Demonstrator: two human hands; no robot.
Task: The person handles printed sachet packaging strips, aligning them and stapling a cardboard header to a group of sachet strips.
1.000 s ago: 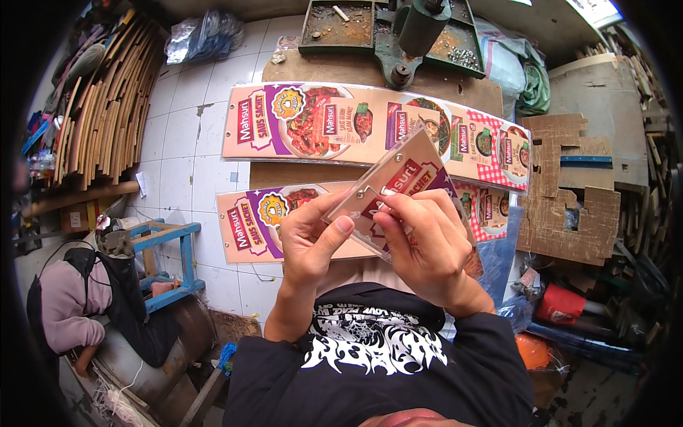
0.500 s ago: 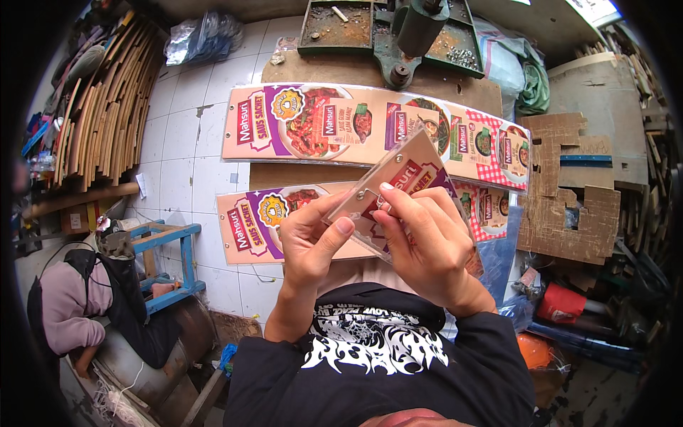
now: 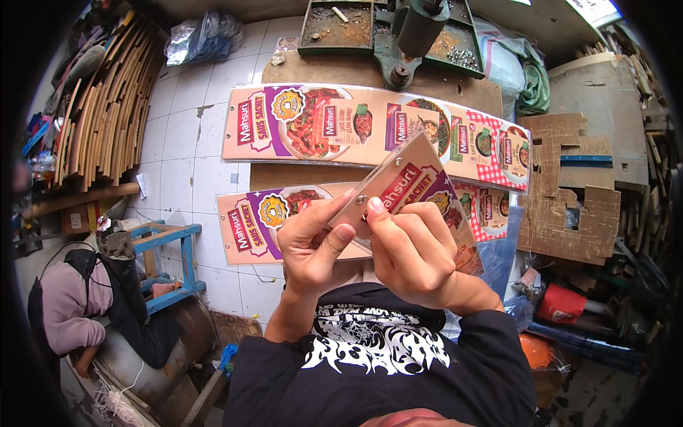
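Observation:
A printed display strip (image 3: 407,178), peach and purple with red labels and clear plastic edges, is held up at a tilt before my chest. My left hand (image 3: 311,245) grips its near-left end, thumb on the face and fingers behind. Metal eyelets show along that end. My right hand (image 3: 418,249) is closed in a pinch at the eyelet edge. A small shiny wire loop sits in this pinch, now mostly hidden by the fingertips. Beneath the held strip lies a lower stack of like strips (image 3: 245,226), partly covered. Farther off lies an upper stack of strips (image 3: 370,146).
A dark green press (image 3: 420,35) stands at the far edge, flanked by trays (image 3: 338,32) of small metal parts. Cut cardboard (image 3: 569,220) lies at right. Brown boards (image 3: 107,107) lean at far left, above a blue frame (image 3: 186,256). Another person's sleeve (image 3: 67,306) shows at left.
My right fingertips have moved slightly left and closed over the wire loop at the eyelet edge, hiding it. The held strip has turned a little, showing more of its printed face.

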